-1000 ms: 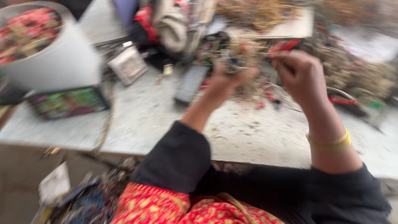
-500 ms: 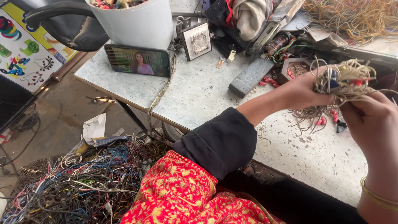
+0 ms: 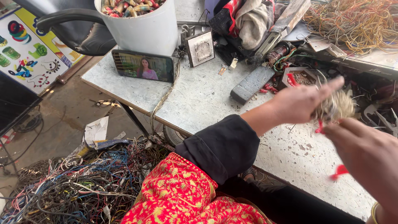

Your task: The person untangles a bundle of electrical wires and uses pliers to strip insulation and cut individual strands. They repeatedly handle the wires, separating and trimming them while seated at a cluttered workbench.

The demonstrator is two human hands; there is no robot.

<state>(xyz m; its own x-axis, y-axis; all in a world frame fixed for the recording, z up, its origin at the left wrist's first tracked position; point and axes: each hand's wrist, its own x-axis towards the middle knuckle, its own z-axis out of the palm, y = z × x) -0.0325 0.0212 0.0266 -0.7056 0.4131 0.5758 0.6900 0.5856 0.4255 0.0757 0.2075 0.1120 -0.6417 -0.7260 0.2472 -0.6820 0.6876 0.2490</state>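
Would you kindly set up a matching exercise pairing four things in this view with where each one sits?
Things:
1. wire bundle
2. phone
3. white bucket
4. cable heap

Places:
A. on the floor beside the table
B. between the left hand and right hand
C. propped against the bucket's base
D. at the table's far corner, filled with small parts

Pairs: 1-B, 2-C, 3-D, 4-A
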